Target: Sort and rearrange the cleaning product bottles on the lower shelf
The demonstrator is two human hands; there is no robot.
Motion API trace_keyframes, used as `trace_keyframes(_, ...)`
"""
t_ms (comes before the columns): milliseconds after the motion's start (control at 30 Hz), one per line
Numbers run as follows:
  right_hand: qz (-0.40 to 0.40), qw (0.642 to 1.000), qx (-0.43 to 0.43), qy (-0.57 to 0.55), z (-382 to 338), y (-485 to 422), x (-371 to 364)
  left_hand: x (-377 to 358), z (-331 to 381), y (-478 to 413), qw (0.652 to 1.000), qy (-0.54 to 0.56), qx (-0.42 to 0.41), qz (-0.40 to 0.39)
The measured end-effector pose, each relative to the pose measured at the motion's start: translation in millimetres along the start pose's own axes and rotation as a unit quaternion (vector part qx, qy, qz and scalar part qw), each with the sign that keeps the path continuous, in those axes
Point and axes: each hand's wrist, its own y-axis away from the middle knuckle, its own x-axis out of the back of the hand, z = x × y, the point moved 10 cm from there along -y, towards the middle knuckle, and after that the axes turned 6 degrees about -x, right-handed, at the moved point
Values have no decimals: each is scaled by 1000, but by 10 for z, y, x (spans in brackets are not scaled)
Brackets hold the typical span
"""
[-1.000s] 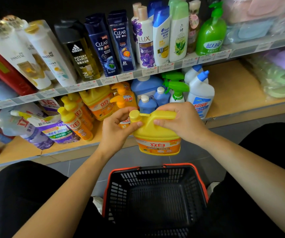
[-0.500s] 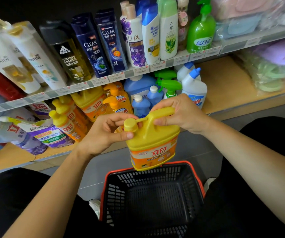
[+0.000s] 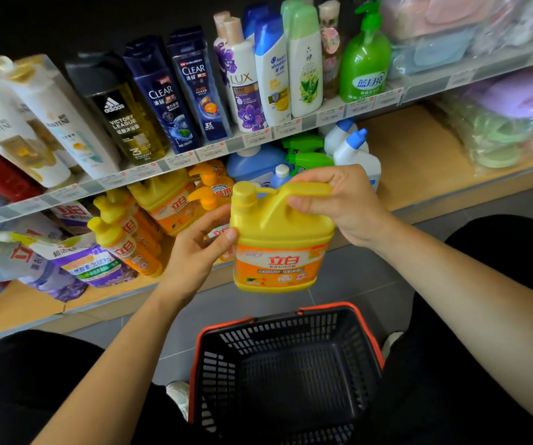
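right hand [image 3: 339, 203] wrapped round top handle of yellow plastic jug with orange label [image 3: 278, 239], jug upright in mid-air, just in front of wooden lower shelf [image 3: 419, 149], above black mesh basket with red rim [image 3: 332, 307]. left hand [image 3: 197, 248]: thumb and forefinger pinch jug's left shoulder below cap. more yellow bottles [image 3: 162, 200] on shelf behind

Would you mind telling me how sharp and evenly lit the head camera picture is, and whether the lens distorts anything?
Head view: the yellow jug, left hand and right hand are sharp and evenly lit; the Pantene bottles lean outward, probably wide-angle distortion; the wrapped goods at right look soft, with glare.
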Motion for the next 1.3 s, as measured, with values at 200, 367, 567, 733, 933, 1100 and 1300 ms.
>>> trace_keyframes(200, 65, 994, -5, -92, -118, -36, 253, -119, -318, 59, 994, -41, 79, -59)
trace_keyframes(367, 114, 977, -38, -178, -105, -49, 425, -153, -418, 42, 992, 73, 103, -13)
trace_keyframes(567, 134, 971, -63, -190, 12, -75, 535, -256, -470, 77, 979, 168, 113, 31)
trace_keyframes(733, 112, 985, -32, -126, -12, -114, 561, -33, -289, 19, 974, 187, 59, 115)
trace_keyframes(933, 83, 989, -93, -82, 210, -135, 475, 457, 214, 16, 977, 57, -43, 203)
trace_keyframes(1100, 141, 983, -28, 112, 53, -134, 571, 530, 529, 82, 969, -160, -103, 158)
trace_keyframes(1300, -141, 919, -17, 368, 438, 15, -345, 252, 390, 122, 915, -399, -43, 39)
